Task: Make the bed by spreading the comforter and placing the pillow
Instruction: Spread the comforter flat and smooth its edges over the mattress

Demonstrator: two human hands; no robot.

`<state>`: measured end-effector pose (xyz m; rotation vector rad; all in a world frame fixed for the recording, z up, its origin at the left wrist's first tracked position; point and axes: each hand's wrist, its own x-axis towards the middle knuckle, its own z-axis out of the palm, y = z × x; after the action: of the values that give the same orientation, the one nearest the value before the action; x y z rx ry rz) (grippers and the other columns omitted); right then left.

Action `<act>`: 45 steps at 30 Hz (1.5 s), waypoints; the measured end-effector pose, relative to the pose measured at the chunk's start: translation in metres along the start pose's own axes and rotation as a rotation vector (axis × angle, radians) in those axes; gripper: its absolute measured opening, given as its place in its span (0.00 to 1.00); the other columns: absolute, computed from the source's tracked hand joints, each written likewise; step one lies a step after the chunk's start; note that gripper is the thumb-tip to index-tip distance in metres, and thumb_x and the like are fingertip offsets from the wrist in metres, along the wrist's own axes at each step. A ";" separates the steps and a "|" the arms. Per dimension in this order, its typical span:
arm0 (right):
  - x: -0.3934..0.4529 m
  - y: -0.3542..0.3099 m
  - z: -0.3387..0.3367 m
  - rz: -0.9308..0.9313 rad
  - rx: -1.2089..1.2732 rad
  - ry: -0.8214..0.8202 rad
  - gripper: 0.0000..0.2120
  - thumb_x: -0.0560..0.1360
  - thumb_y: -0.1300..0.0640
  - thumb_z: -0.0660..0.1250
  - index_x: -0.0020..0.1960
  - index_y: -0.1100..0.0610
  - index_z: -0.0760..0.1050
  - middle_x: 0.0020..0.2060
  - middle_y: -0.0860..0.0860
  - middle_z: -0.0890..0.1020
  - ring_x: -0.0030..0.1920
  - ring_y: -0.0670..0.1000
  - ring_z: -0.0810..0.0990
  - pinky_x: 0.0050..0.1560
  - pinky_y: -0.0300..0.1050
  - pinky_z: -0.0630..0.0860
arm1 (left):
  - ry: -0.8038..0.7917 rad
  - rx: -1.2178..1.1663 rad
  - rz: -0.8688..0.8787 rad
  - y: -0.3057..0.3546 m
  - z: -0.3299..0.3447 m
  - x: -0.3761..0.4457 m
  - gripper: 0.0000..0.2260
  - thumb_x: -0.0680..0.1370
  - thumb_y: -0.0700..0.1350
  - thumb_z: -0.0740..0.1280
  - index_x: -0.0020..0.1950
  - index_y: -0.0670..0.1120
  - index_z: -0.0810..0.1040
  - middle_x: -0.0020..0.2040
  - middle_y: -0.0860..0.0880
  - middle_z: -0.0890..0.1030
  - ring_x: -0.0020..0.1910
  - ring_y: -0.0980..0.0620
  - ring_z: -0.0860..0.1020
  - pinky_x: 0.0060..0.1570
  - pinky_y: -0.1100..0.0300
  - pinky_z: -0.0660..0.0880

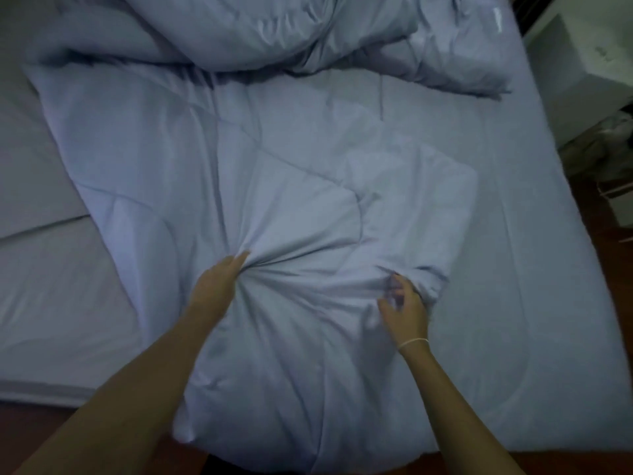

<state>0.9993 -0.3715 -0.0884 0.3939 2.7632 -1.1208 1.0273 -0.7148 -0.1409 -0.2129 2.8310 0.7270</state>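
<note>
Comforter (274, 186) lies bunched and folded over itself across the middle of the bed (534, 269), its near end spilling over the foot edge while a thick heap of it sits at the far end. Spreading is the step in hand. The left hand (214, 286) has its grip clenched on a fistful of the fabric — creases fan out from the fingers. The right hand (404, 310) is at a folded-under corner on the right; its fingers curl into the cloth, but blur hides whether that grip is closed, so I cannot tell.

Next move, as I judge it: find the true corners, lift, and draw the folded flap out toward the bare right side of the mattress. That side is uncovered sheet with plenty of room; the left side shows bare sheet too. Beyond the right edge stands pale furniture (575, 84) close to the bed — less space to step there. No pillow can be told apart from the far heap.
</note>
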 end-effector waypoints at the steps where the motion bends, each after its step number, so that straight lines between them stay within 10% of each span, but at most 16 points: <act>1: 0.005 -0.008 0.001 -0.004 -0.009 0.052 0.23 0.67 0.62 0.72 0.62 0.57 0.75 0.51 0.57 0.81 0.52 0.59 0.79 0.57 0.55 0.76 | 0.010 -0.004 -0.014 -0.013 -0.009 -0.013 0.30 0.73 0.29 0.59 0.74 0.47 0.63 0.67 0.39 0.73 0.62 0.38 0.75 0.62 0.49 0.70; 6: 0.026 -0.036 0.008 0.053 -0.091 0.198 0.23 0.69 0.49 0.71 0.63 0.49 0.74 0.62 0.58 0.73 0.62 0.61 0.72 0.61 0.58 0.72 | -0.107 0.128 -0.181 -0.069 -0.052 -0.064 0.27 0.71 0.34 0.64 0.69 0.48 0.72 0.63 0.40 0.77 0.59 0.39 0.77 0.58 0.48 0.74; 10: 0.061 -0.021 0.005 0.230 -0.082 0.000 0.46 0.66 0.45 0.75 0.76 0.44 0.51 0.77 0.55 0.48 0.76 0.62 0.47 0.71 0.67 0.52 | 0.060 0.414 -0.090 -0.050 -0.063 -0.057 0.14 0.66 0.51 0.60 0.41 0.48 0.83 0.37 0.43 0.84 0.37 0.41 0.82 0.40 0.51 0.77; 13: 0.062 0.001 0.015 0.208 -0.064 -0.170 0.56 0.65 0.54 0.77 0.76 0.47 0.38 0.73 0.59 0.60 0.71 0.63 0.63 0.71 0.58 0.62 | 0.202 0.297 0.066 0.003 -0.037 -0.026 0.19 0.68 0.56 0.58 0.47 0.48 0.82 0.45 0.44 0.84 0.42 0.41 0.82 0.44 0.50 0.77; 16: 0.050 -0.011 0.012 0.194 0.110 -0.215 0.40 0.71 0.67 0.69 0.76 0.51 0.53 0.60 0.59 0.73 0.56 0.59 0.76 0.57 0.53 0.73 | 0.146 0.019 0.072 0.075 -0.003 0.004 0.27 0.70 0.64 0.56 0.59 0.49 0.78 0.62 0.43 0.78 0.60 0.42 0.77 0.59 0.42 0.72; 19: 0.035 -0.041 -0.007 0.059 0.110 -0.097 0.05 0.70 0.69 0.65 0.44 0.63 0.76 0.39 0.57 0.77 0.43 0.55 0.77 0.41 0.45 0.70 | 0.007 -0.314 -0.045 0.146 -0.007 0.019 0.39 0.66 0.74 0.54 0.69 0.53 0.69 0.73 0.44 0.67 0.72 0.46 0.64 0.70 0.44 0.63; 24: -0.017 -0.081 -0.028 -0.223 0.339 -0.001 0.03 0.71 0.68 0.65 0.43 0.65 0.78 0.44 0.47 0.74 0.46 0.45 0.76 0.46 0.30 0.70 | -0.141 -0.829 -0.211 0.202 -0.058 0.035 0.47 0.62 0.75 0.65 0.75 0.56 0.57 0.76 0.47 0.60 0.74 0.45 0.61 0.72 0.44 0.62; 26: -0.027 -0.094 -0.032 -0.318 0.392 -0.074 0.10 0.69 0.60 0.64 0.47 0.64 0.78 0.47 0.44 0.74 0.45 0.37 0.76 0.50 0.25 0.69 | -0.250 -1.070 -0.279 0.209 -0.077 0.031 0.35 0.70 0.60 0.70 0.72 0.51 0.61 0.69 0.51 0.69 0.64 0.47 0.72 0.61 0.46 0.73; 28: -0.035 -0.106 -0.033 -0.346 0.441 -0.138 0.13 0.65 0.53 0.63 0.47 0.59 0.76 0.48 0.50 0.75 0.46 0.44 0.75 0.51 0.33 0.72 | -0.236 -1.135 -0.288 0.200 -0.089 0.024 0.18 0.75 0.42 0.68 0.62 0.46 0.67 0.60 0.46 0.76 0.53 0.46 0.77 0.47 0.52 0.78; 31: -0.043 -0.119 -0.023 -0.246 0.547 -0.170 0.16 0.66 0.52 0.66 0.53 0.53 0.72 0.52 0.54 0.75 0.51 0.51 0.75 0.55 0.46 0.74 | -0.036 -1.031 -0.252 0.168 -0.103 0.004 0.23 0.74 0.34 0.63 0.69 0.44 0.67 0.63 0.46 0.75 0.57 0.47 0.76 0.54 0.54 0.75; 37: -0.090 -0.175 0.039 -0.045 0.527 -0.396 0.43 0.68 0.38 0.69 0.75 0.39 0.48 0.76 0.47 0.55 0.75 0.51 0.57 0.71 0.61 0.61 | 0.289 -0.901 -0.337 0.045 -0.149 -0.088 0.26 0.72 0.38 0.71 0.68 0.40 0.69 0.64 0.43 0.75 0.63 0.45 0.74 0.57 0.57 0.70; 45: -0.237 -0.298 0.174 -0.137 0.403 -0.772 0.37 0.72 0.41 0.68 0.74 0.39 0.52 0.75 0.46 0.59 0.72 0.56 0.63 0.64 0.62 0.69 | 0.493 -0.740 -0.459 -0.144 -0.244 -0.254 0.22 0.74 0.38 0.67 0.68 0.42 0.70 0.66 0.42 0.75 0.65 0.41 0.72 0.59 0.52 0.69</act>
<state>1.1445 -0.7441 0.0375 -0.1774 1.9145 -1.4704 1.2595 -0.9368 0.0625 -1.2496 2.5780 1.7430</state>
